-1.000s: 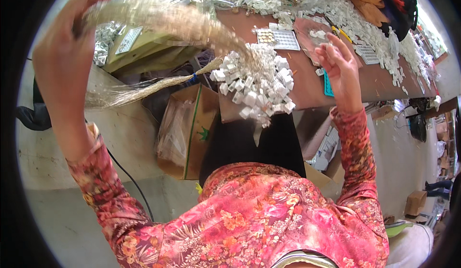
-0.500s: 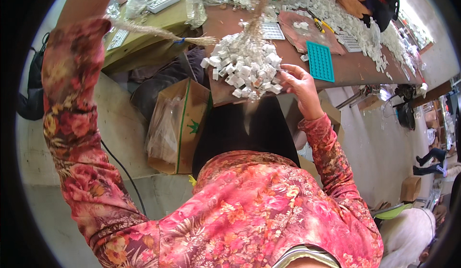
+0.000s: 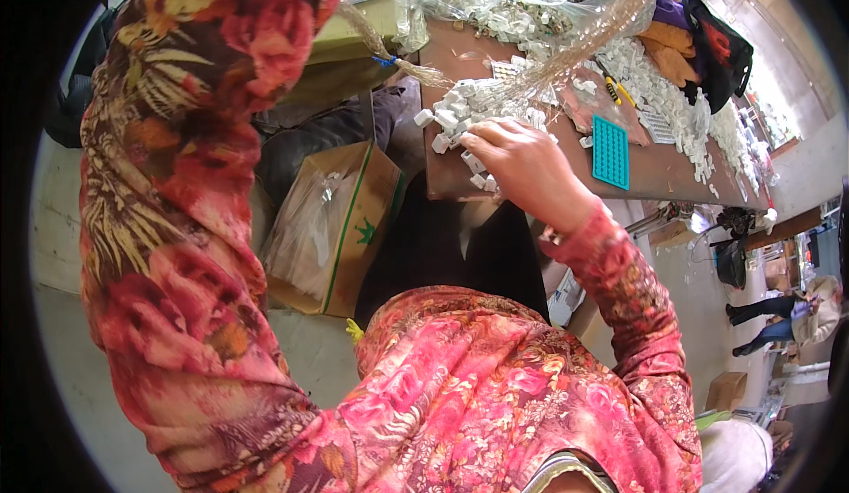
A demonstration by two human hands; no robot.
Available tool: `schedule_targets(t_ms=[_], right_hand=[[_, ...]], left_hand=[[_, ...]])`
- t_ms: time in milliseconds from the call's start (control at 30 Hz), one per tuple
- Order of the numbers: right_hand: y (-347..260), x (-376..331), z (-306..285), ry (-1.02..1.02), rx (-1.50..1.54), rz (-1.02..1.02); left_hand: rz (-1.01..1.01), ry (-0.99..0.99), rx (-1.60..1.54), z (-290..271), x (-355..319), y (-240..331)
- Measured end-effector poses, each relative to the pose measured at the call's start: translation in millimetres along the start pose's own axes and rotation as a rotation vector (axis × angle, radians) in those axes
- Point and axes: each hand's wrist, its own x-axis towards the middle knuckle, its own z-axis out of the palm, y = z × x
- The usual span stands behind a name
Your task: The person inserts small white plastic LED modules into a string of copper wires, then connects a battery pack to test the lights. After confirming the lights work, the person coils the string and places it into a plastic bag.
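A heap of small white box-like pieces [image 3: 453, 114] lies at the table's near edge. My right hand [image 3: 529, 164] rests over its near side, fingers bent and close together on the pieces; what is between the fingertips is hidden. A bundle of thin beige strands [image 3: 588, 46] slants up from the heap and leaves the picture at the top. My left arm, in a flowered sleeve [image 3: 195, 157], reaches up out of the picture, so the left hand does not show. Another strand bundle with a blue tie [image 3: 386, 61] hangs at the table's left edge.
Right of the heap lie a teal moulded tray [image 3: 610, 152] and yellow-handled pliers [image 3: 616, 88]. More white pieces [image 3: 681, 95] spread along the far right of the table [image 3: 575, 175]. A cardboard box [image 3: 367, 219] with clear plastic stands on the floor at left.
My left arm has swung up and to the right, nearer the camera. The strand bundle now slants rightward. My right hand has moved left, from the heap's right edge onto its near side.
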Motion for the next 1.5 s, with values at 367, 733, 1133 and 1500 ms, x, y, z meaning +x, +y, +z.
schedule_targets(t_ms=[367,733,1133,1500], right_hand=[[28.7,-25.6,15.1,-0.078,-0.088,-0.013],[43.4,12.4,51.8,-0.244,-0.265,0.266],[65.7,-5.2,13.3,-0.129,0.221,0.107],[72.5,-28.3,-4.3,-0.060,0.220,-0.064]], left_hand=[[-0.032,0.001,-0.084,6.6,1.2,4.1],[-0.028,-0.010,-0.083,5.5,4.2,9.6],[-0.024,-0.013,-0.098,6.6,7.6,12.1],[-0.026,-0.012,-0.118,15.2,9.8,13.0]])
